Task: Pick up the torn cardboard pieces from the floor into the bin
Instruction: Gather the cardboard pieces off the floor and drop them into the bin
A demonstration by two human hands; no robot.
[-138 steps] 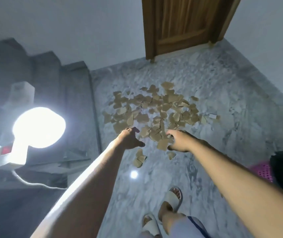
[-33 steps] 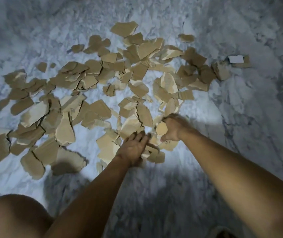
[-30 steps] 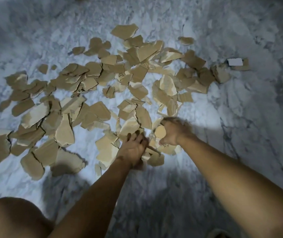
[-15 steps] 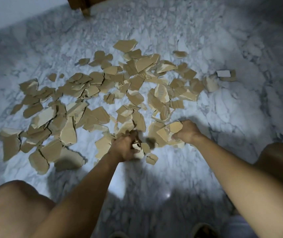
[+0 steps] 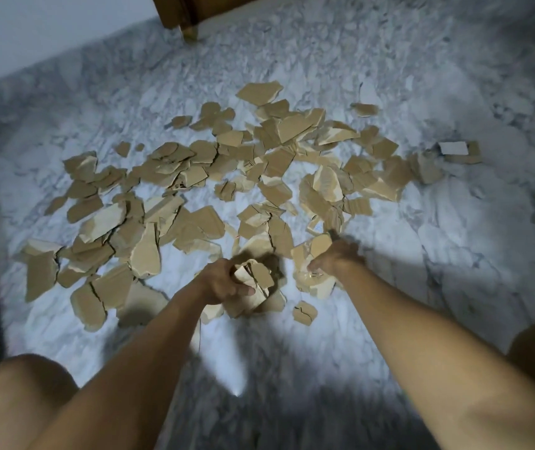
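Grey-veined marble floor (image 5: 454, 271) fills the head view, with a pale wall at the top left and the foot of a wooden door frame (image 5: 180, 14) at the top edge. Torn cardboard pieces (image 5: 194, 190) lie scattered across the middle of the floor in a broad, loose spread, many overlapping, brown on one side and paler on the other. One small piece (image 5: 305, 312) sits alone just in front of the hands, and a white-faced scrap (image 5: 453, 147) lies apart at the far right of the spread. No bin or other container shows in this view, so every piece seen is either on the floor or in a hand.

At the near edge of the spread, the left hand (image 5: 220, 280) is closed in a fist around a bunch of pieces (image 5: 253, 280), the thumb pressed across them. Just beside it, the right hand (image 5: 334, 258) curls over another clump (image 5: 311, 254), fingers gripping pieces lifted off the floor; motion blur softens its outline. Both bare forearms reach in from the bottom, and bare knees show at the lower left and right edges.
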